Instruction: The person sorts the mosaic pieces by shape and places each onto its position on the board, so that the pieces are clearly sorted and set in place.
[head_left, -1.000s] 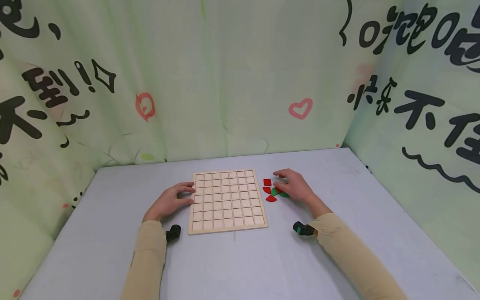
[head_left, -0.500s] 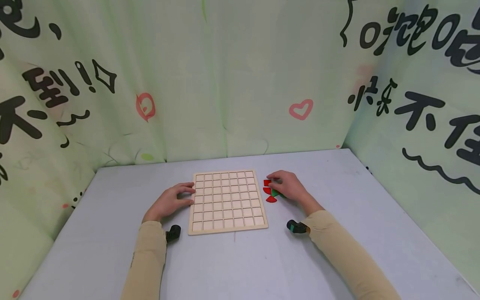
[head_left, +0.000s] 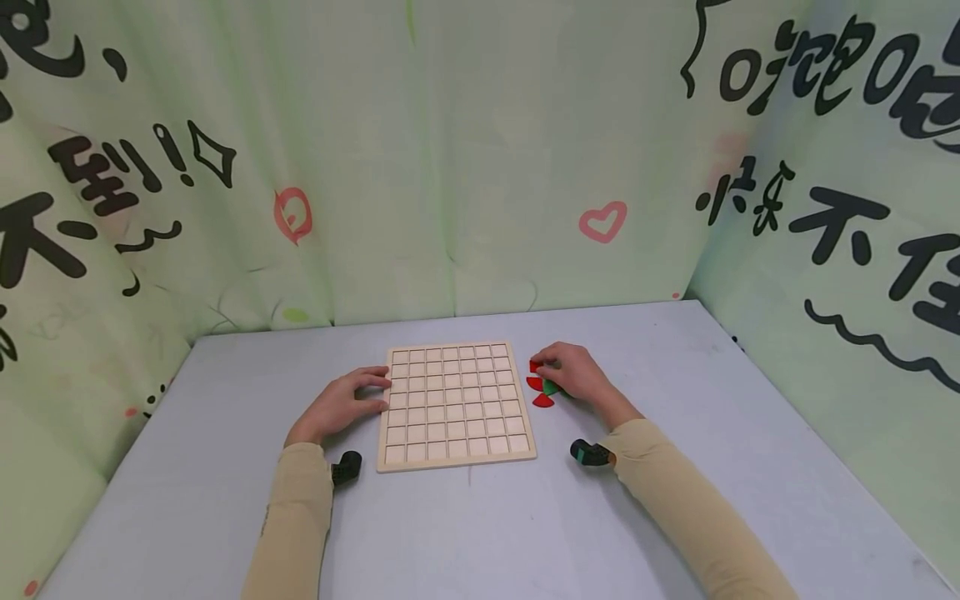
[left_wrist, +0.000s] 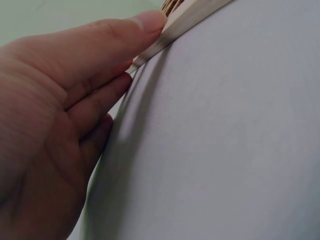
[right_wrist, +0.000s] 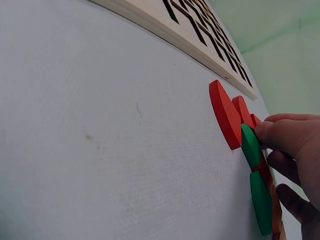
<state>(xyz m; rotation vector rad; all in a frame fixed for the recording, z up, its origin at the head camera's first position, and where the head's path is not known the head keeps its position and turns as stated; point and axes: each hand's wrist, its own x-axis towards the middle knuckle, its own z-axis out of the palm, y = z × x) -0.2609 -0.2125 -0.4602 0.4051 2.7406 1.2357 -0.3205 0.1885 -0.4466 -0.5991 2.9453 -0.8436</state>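
Observation:
A pale wooden grid board (head_left: pixel 457 406) with rows of square recesses lies flat on the table. My left hand (head_left: pixel 347 402) rests at the board's left edge, fingers loosely extended; in the left wrist view the thumb (left_wrist: pixel 150 22) touches the rim. Right of the board, my right hand (head_left: pixel 576 372) pinches a red square piece (head_left: pixel 534 366) between thumb and fingers, its far part covered by them. Just below lie a red rounded piece (head_left: pixel 534 383), a red fan-shaped piece (head_left: pixel 543 401) and a green piece (head_left: pixel 551 387). The right wrist view shows another green piece (right_wrist: pixel 260 202) under the hand.
The white table (head_left: pixel 480 533) ends at a pale green curtain (head_left: pixel 450 208) with black lettering behind and at both sides. A black wrist device (head_left: pixel 347 467) shows at the left cuff and another black device (head_left: pixel 590 452) at the right cuff.
My right hand has moved left from over the red and green pieces to the red square, its fingers closing together there. My left hand has stayed at the board's edge.

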